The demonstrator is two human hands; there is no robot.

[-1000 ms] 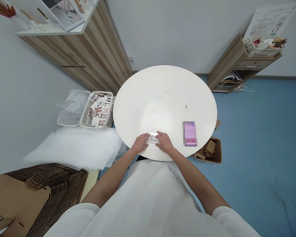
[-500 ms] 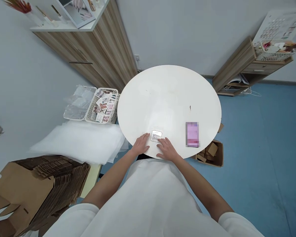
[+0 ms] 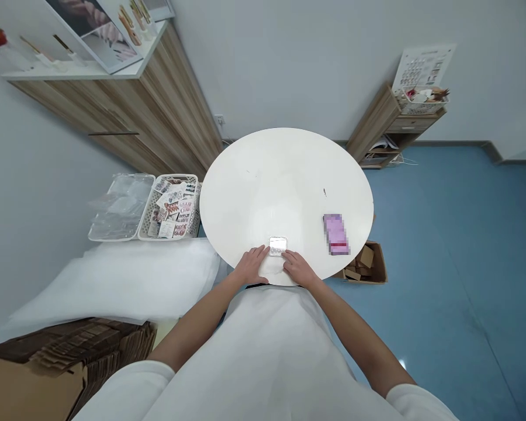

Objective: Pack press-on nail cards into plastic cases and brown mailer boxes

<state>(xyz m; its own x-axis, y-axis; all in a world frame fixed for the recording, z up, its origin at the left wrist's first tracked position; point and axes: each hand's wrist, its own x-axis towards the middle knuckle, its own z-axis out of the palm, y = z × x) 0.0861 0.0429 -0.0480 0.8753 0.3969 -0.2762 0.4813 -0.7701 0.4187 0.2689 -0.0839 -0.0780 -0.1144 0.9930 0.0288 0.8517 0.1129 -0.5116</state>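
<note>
A small clear plastic case (image 3: 277, 245) with shiny press-on nails inside lies flat near the front edge of the white oval table (image 3: 280, 169). At its left side rests my left hand (image 3: 251, 266), palm down with fingers stretched out and the thumb spread toward me. My right hand (image 3: 300, 269) lies on the other side, fingers extended, the fingertips at the case's lower right corner. Neither hand wraps around the case. To the right on the tabletop is a blurred purple-pink rectangular item (image 3: 336, 235).
Left of the table stand a white basket (image 3: 196, 213) of nail cards and a tray of clear plastic pieces (image 3: 125, 204). White sheets (image 3: 118, 278) and stacked cardboard (image 3: 114, 351) lie nearer me. A carton of small boxes (image 3: 379, 263) sits on the floor at right.
The camera view has shifted, so the cabinet and shelf appear further left. Both hands stay flat beside the case, with the right fingertips still at its lower right corner.
</note>
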